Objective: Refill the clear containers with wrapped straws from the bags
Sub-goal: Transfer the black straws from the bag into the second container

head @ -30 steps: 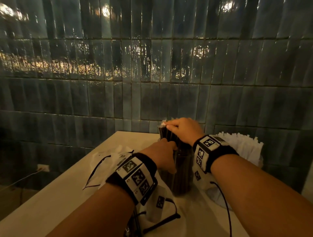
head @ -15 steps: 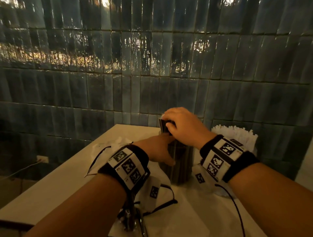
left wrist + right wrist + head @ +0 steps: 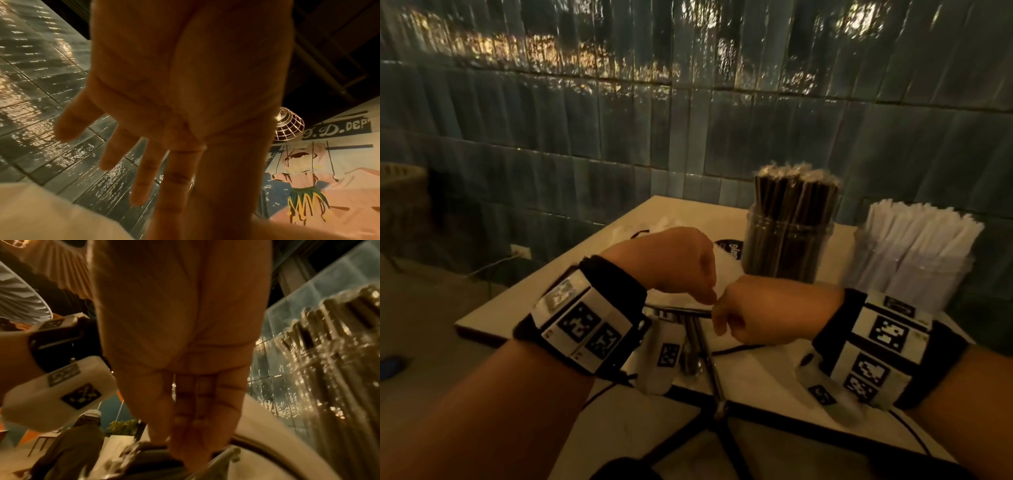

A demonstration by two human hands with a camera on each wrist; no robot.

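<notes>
left hand point(image 3: 681, 262) fingers apart, empty | right hand point(image 3: 753, 313) reaching down, grip unclear | risk: crowded clear jar of dark wrapped straws point(image 3: 789, 233) at 1 o'clock may tip if knocked

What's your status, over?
Left hand open, empty. Right hand low, grip unclear. Dark-straw jar packed; white-straw jar too. No obstruction seen.

Glossy dark tiled wall point(image 3: 619, 137) behind pale table point(image 3: 688, 212), dim warm light

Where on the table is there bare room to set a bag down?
Little: a bare strip of table at its left edge, beside the left hand. The back right is crowded by the dark-straw container and white-straw container.
</notes>
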